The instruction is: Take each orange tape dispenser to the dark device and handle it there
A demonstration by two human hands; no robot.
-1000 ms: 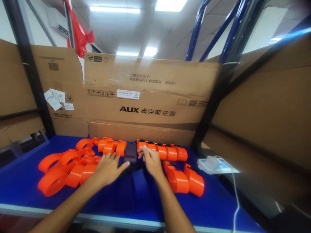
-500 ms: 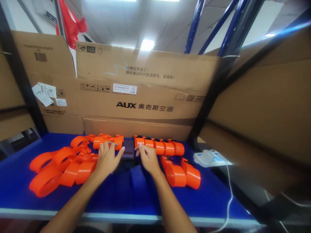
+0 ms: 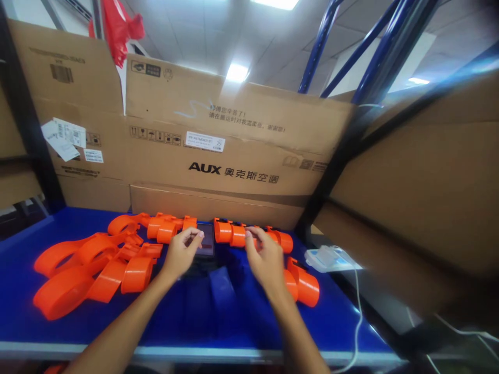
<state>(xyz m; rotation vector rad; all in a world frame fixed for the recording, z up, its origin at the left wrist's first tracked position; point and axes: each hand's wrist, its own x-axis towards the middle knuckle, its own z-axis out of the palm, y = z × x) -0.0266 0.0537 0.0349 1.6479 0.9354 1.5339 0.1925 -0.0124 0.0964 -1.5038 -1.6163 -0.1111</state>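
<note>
My left hand (image 3: 182, 253) hovers in front of a dark phone-like device (image 3: 206, 240). Its fingers curl loosely towards the thumb, and no object shows between them. My right hand (image 3: 266, 255) reaches over the right-hand row of orange bands with dark clips (image 3: 223, 231). Thumb and fingers are a little apart there, close to one orange band (image 3: 237, 236) and partly covering others; contact cannot be made out. Left of the device stand more orange bands (image 3: 167, 232). Larger orange loops (image 3: 64, 292) lie at the far left.
A dark blue strap-like piece (image 3: 222, 293) lies on the blue tabletop (image 3: 156, 324). Behind it stands a cardboard panel (image 3: 234, 140). At right are two orange bands (image 3: 307, 287), a clear box (image 3: 327, 258) with a white cable (image 3: 359, 306), and a dark rack post (image 3: 331, 171).
My left hand has drawn away from the left row of bands, rightwards before the device. My right hand has moved right, from beside the device to over the right row. The view has tilted slightly.
</note>
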